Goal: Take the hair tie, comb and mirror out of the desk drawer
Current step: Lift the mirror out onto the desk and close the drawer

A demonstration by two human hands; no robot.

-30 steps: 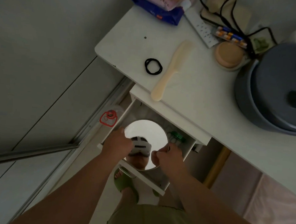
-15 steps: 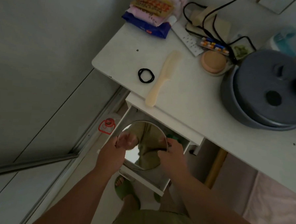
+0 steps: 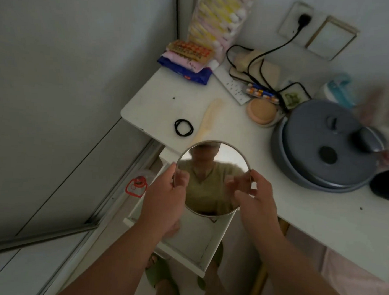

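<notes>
Holding the round mirror (image 3: 212, 171) by its rim, we have our left hand (image 3: 163, 198) gripping its left edge and our right hand (image 3: 257, 202) pinching its right edge, so that it sits in the air above the open drawer (image 3: 197, 240) and partly in front of the edge of the white desk (image 3: 298, 209). On the desktop the black hair tie (image 3: 183, 127) lies flat near the front corner, and just beside it the cream comb (image 3: 209, 116) lies at a slant, its lower end hidden behind the mirror. Further back we see a stack of packets (image 3: 189, 59), a white power strip (image 3: 231, 87) with black cables (image 3: 261, 60) looping over it, a strip of coloured capsules (image 3: 260, 93) and a round peach compact (image 3: 261, 110). To the right a large grey pot with lid (image 3: 326, 149) takes up much of the surface. A plug sits in the wall socket (image 3: 295, 23) above the desk. The room is dim; the pale wall (image 3: 70, 50) to the left meets a metal floor track (image 3: 119, 188), and a clear bottle with a red label (image 3: 137, 185) rests beside the drawer. Below the drawer we can make out green slippers (image 3: 162, 276) on our feet.
</notes>
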